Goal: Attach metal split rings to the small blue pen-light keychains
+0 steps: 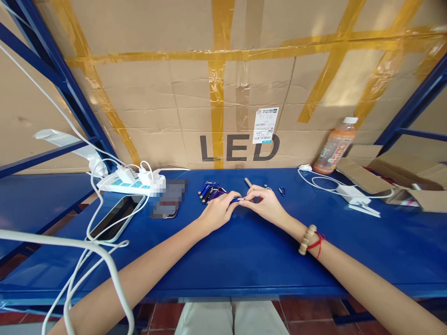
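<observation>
My left hand [218, 211] and my right hand [265, 202] meet over the middle of the blue table [244, 260]. Together they pinch one small blue tube [236, 199] with a silver end, the left hand on the blue body, the right fingertips on the silver tip. Just behind my left hand lies a small pile of similar blue tubes [208, 190]. A grey stick [247, 182] and a blue clip [281, 190] lie beyond my right hand. A bead bracelet and red string circle my right wrist.
A white power strip [131, 184] with chargers and cables lies at the left, beside a phone [117, 216] and a blurred object [169, 200]. A drink bottle [335, 145], a white charger [351, 191] and open cardboard boxes [391, 179] stand at the right. A taped cardboard wall marked LED closes the back.
</observation>
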Available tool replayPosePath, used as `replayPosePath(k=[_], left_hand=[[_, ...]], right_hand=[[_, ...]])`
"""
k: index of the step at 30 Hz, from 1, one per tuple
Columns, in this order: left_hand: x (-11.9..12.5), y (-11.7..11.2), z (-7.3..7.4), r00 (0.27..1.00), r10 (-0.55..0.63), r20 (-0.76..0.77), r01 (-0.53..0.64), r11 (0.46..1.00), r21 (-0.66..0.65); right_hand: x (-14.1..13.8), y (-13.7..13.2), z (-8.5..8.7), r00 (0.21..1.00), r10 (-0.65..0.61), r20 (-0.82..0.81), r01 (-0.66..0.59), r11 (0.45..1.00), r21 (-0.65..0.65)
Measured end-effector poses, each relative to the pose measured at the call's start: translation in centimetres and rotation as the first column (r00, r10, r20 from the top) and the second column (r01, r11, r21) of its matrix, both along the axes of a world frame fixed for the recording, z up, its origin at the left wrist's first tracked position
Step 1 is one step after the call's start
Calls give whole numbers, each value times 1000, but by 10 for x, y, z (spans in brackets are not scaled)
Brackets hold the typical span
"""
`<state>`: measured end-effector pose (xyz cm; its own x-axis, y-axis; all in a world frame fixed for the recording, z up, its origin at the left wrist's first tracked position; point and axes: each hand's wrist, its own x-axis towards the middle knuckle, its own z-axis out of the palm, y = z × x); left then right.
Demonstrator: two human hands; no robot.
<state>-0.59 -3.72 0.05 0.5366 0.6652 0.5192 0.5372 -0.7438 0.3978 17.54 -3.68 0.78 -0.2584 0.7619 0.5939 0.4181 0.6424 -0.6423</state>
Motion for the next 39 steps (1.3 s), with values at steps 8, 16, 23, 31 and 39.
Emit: replayPosePath(k=[8, 16, 23, 31, 39], left_hand=[[1, 4, -2, 1000, 24, -4, -23, 999, 32], [1, 0, 2, 1000, 22, -21, -21, 999, 42], [-1, -1, 4, 998, -47, -32, 46, 999, -29], [-1, 0, 4, 999, 25, -39, -25, 1000, 9], [-1, 0, 3, 996, 71, -60, -69, 997, 29]], right_hand=[[1, 2, -3, 1000, -10, 23, 10, 1000, 24], [4, 1, 4, 999, -22, -37, 17, 993, -117], [1, 0, 2, 990, 9, -138, -36, 981, -191], [2, -4, 7, 999, -4, -43, 7, 998, 65], [5, -7, 6, 999, -39, -3, 39, 966, 256]])
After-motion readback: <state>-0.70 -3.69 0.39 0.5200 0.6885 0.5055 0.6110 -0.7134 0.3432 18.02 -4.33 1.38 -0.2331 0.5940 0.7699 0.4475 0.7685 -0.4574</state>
